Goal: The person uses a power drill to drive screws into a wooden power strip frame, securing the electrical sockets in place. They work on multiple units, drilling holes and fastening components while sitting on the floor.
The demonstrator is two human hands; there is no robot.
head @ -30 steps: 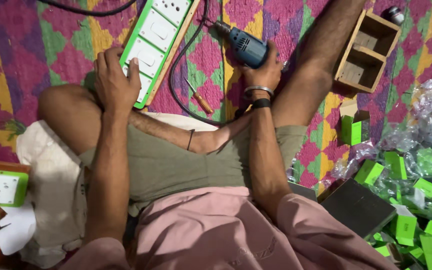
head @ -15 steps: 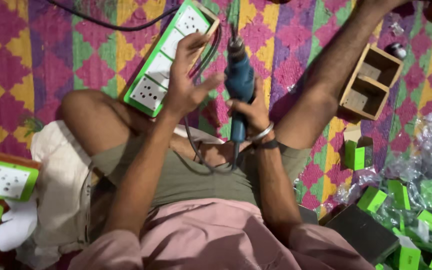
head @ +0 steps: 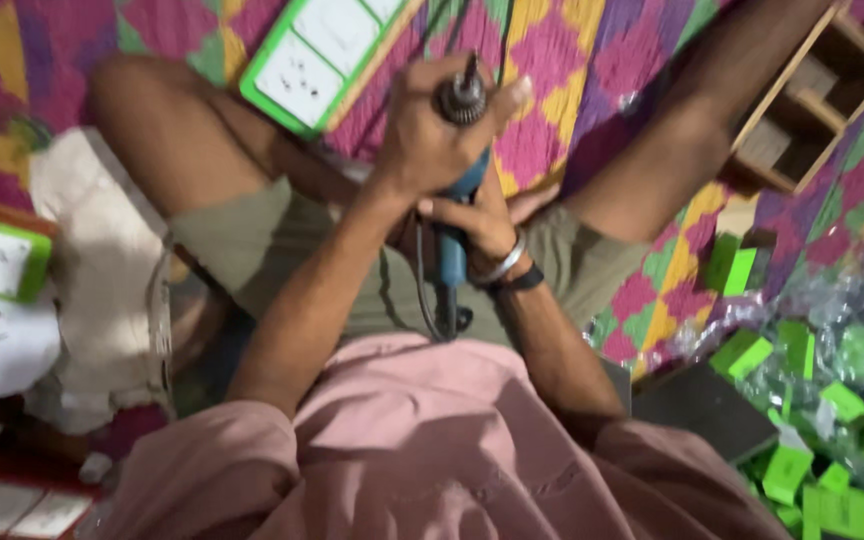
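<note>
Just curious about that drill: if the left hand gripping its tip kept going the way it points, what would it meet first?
Probably the green-framed switch board on the patterned mat, just beyond the left hand; depth is unclear.

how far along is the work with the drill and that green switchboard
Already done: the blue drill is picked up, upright over the lap. In hand: the right hand grips its body while the left hand wraps the chuck at the top. Left: the green-framed switchboard lies on the mat beyond the knees, untouched, and the drill tip is not against it.
</note>
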